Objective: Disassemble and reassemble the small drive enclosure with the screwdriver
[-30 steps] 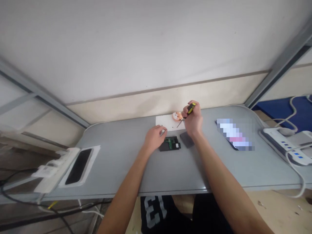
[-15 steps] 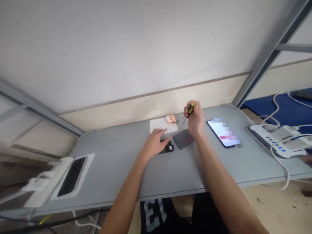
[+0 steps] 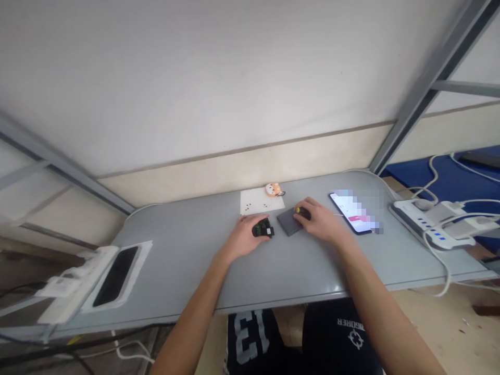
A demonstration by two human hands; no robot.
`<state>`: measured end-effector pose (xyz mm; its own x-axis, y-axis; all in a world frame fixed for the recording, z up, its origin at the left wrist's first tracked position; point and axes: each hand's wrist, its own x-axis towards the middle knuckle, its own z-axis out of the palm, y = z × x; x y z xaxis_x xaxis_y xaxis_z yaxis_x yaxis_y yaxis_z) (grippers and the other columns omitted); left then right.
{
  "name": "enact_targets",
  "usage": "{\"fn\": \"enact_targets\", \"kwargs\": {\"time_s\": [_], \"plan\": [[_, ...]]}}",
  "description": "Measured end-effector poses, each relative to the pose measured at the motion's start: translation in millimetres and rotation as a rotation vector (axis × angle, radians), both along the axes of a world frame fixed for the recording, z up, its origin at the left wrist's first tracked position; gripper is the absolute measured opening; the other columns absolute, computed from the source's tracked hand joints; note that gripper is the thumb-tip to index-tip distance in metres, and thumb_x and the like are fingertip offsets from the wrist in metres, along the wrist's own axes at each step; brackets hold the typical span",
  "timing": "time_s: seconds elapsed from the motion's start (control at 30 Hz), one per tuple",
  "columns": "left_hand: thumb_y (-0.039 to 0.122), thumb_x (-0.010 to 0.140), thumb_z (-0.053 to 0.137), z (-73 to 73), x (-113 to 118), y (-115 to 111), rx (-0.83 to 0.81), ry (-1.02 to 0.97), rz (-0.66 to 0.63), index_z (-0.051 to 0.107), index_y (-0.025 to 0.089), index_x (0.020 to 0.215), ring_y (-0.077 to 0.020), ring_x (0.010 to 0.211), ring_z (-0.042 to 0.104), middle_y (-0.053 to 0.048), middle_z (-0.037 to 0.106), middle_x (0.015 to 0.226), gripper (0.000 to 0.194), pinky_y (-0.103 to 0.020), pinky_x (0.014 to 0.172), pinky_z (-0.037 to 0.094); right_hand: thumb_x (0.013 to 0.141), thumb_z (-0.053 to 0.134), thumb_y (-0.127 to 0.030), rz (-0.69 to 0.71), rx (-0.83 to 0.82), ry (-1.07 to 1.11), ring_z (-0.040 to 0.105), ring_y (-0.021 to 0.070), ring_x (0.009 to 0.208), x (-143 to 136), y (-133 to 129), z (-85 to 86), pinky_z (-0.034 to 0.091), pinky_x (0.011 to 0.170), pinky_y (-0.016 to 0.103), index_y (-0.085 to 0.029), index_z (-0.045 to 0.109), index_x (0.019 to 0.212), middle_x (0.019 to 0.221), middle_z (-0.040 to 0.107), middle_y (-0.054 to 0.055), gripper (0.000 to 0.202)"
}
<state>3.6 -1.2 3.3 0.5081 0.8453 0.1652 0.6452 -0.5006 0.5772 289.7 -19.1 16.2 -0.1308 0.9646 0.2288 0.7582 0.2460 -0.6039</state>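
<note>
My left hand is closed around the edges of a small black device with a green circuit board, tilted up over the table. My right hand grips a black and yellow screwdriver. Its shaft seems to stick out beyond the hand to the right. This hand rests at the right end of a flat dark grey rectangular case or cover; whether the fingers also hold that piece is unclear. Behind my left hand, a white sheet of paper carries several tiny dark pieces that look like screws.
An orange and white animal-face trinket sits on the paper's far corner. To the right lie a lit phone and a power strip with cables over the table edge. A dark phone lies at the left end.
My right hand has come down from its raised position, and the screwdriver has turned from steep to nearly flat. My left hand has drawn back from the paper and tilted the device up.
</note>
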Motion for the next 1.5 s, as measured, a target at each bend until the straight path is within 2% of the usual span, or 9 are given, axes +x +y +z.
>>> {"fn": "enact_targets", "kwargs": {"time_s": [0.23,0.4,0.53,0.67,0.83,0.93,1.03,1.27,1.5], "plan": [[0.027,0.079,0.085,11.0,7.8,-4.9,0.052,-0.032,-0.022,0.062,0.032,0.136,-0.0282,0.131,0.056,-0.005,0.066,0.138,0.062,-0.048,0.117,0.037,0.092,0.058,-0.032,-0.071,0.037,-0.041,0.066,0.0199,0.08,-7.8,0.3,-11.1,0.046,0.068,0.033,-0.026,0.065,0.105,0.114,0.064,0.007,0.016],[0.029,0.082,0.083,19.5,15.9,-35.0,0.124,-0.033,-0.102,0.06,0.033,0.135,-0.0259,0.127,0.057,-0.005,0.066,0.135,0.059,-0.046,0.112,0.041,0.094,0.059,-0.035,-0.084,0.043,-0.052,0.066,0.0188,0.079,-10.1,0.4,-14.0,0.045,0.065,0.031,-0.027,0.065,0.107,0.114,0.064,0.005,0.017],[0.034,0.083,0.083,13.8,21.2,-60.9,0.129,0.042,-0.2,0.06,0.032,0.135,-0.0249,0.124,0.059,-0.005,0.067,0.131,0.056,-0.046,0.112,0.039,0.094,0.059,-0.039,-0.091,0.045,-0.051,0.065,0.018,0.076,-13.7,0.5,-15.3,0.044,0.063,0.031,-0.026,0.065,0.106,0.113,0.064,0.006,0.018],[0.038,0.087,0.079,6.7,24.8,-69.7,0.123,0.103,-0.235,0.059,0.032,0.136,-0.0241,0.121,0.06,-0.004,0.067,0.13,0.053,-0.046,0.111,0.038,0.096,0.057,-0.043,-0.103,0.033,-0.058,0.063,0.0168,0.07,-19.1,0.2,-15.5,0.042,0.061,0.031,-0.027,0.065,0.104,0.114,0.063,0.005,0.02],[0.047,0.09,0.073,14.6,19.7,-58.8,0.146,0.099,-0.18,0.06,0.032,0.135,-0.0275,0.128,0.055,-0.007,0.062,0.137,0.049,-0.045,0.111,0.04,0.097,0.055,-0.042,-0.076,0.052,-0.036,0.064,0.0174,0.071,-20.1,0.0,-17.7,0.044,0.062,0.031,-0.026,0.066,0.103,0.114,0.063,0.006,0.02],[0.032,0.101,0.055,17.7,6.1,-39.3,0.221,0.03,0.013,0.063,0.029,0.131,-0.0257,0.124,0.056,-0.008,0.063,0.128,0.031,-0.045,0.111,0.041,0.097,0.055,-0.04,-0.047,0.072,-0.011,0.064,0.0175,0.071,-19.5,-0.3,-19.1,0.046,0.065,0.032,-0.026,0.067,0.102,0.113,0.063,0.007,0.019],[0.022,0.095,0.056,13.2,-11.6,-16.4,0.247,0.062,0.196,0.067,0.023,0.118,-0.0275,0.114,0.057,-0.01,0.062,0.112,0.026,-0.044,0.103,0.047,0.097,0.055,-0.038,-0.036,0.067,0.011,0.065,0.0176,0.072,-20.2,-1.1,-18.7,0.047,0.066,0.033,-0.026,0.067,0.101,0.113,0.063,0.006,0.017],[0.017,0.09,0.053,1.8,-28.3,4.7,0.027,0.124,0.275,0.063,0.023,0.097,-0.0183,0.07,0.057,0.0,0.064,0.079,0.014,-0.03,0.066,0.042,0.097,0.053,-0.034,-0.046,0.051,0.006,0.065,0.0177,0.075,-23.1,-1.5,-17.9,0.047,0.067,0.032,-0.026,0.067,0.099,0.111,0.065,0.005,0.016],[0.021,0.09,0.052,-6.6,-31.9,10.5,-0.025,0.004,0.268,0.062,0.023,0.094,-0.015,0.062,0.052,0.003,0.057,0.07,0.01,-0.027,0.062,0.037,0.097,0.054,-0.033,-0.067,0.065,0.03,0.065,0.0181,0.076,-24.1,-2.1,-18.5,0.046,0.068,0.032,-0.026,0.067,0.098,0.108,0.066,0.005,0.015]]}}
